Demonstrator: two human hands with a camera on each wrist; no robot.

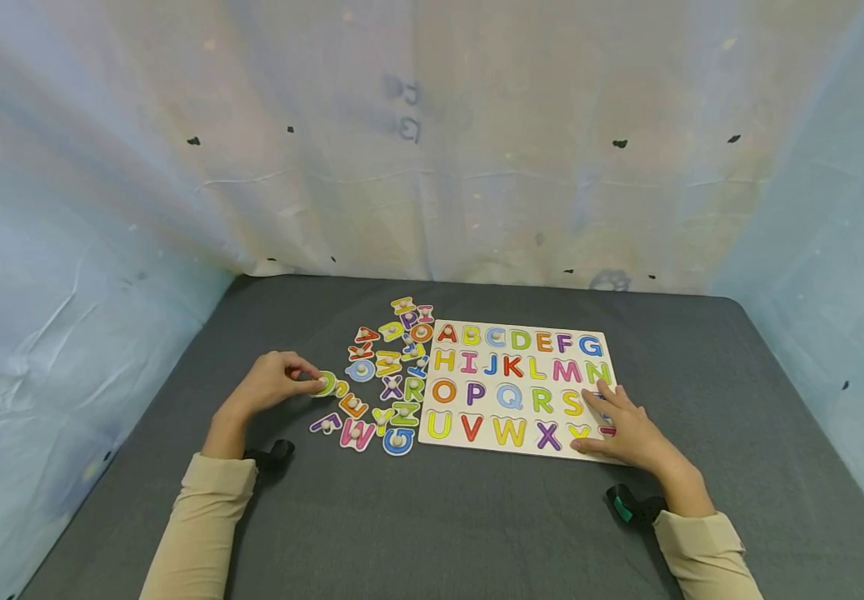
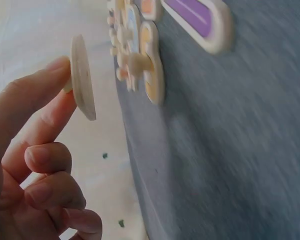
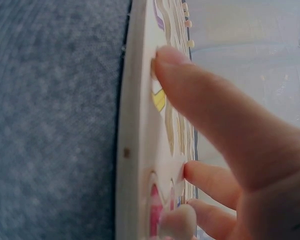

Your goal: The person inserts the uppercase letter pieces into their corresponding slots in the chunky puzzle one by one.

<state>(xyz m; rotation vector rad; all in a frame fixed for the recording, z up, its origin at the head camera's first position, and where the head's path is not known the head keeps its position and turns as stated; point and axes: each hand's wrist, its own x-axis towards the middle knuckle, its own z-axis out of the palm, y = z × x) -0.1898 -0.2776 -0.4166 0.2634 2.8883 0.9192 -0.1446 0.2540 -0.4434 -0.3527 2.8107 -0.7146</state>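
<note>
My left hand [image 1: 274,382] pinches a green letter piece [image 1: 324,383], which looks like a D, by its knob between thumb and finger. The left wrist view shows this piece [image 2: 82,77] edge-on, lifted above the dark table, with the other fingers curled loosely. A white wooden alphabet board [image 1: 502,429] lies to the right, with coloured letters in rows. On its right end my right hand [image 1: 630,433] rests with fingers spread, covering some lower-right letters. In the right wrist view the thumb [image 3: 200,90] touches the board's face near a yellow letter.
Loose knobbed letters lie left of the board, among them a pink W [image 1: 357,434], a blue G [image 1: 398,442], an orange E [image 1: 353,406] and a purple F [image 1: 326,423]. Knobs stand on the board's A, B and C. Pale sheeting [image 1: 476,167] surrounds the grey table [image 1: 432,525].
</note>
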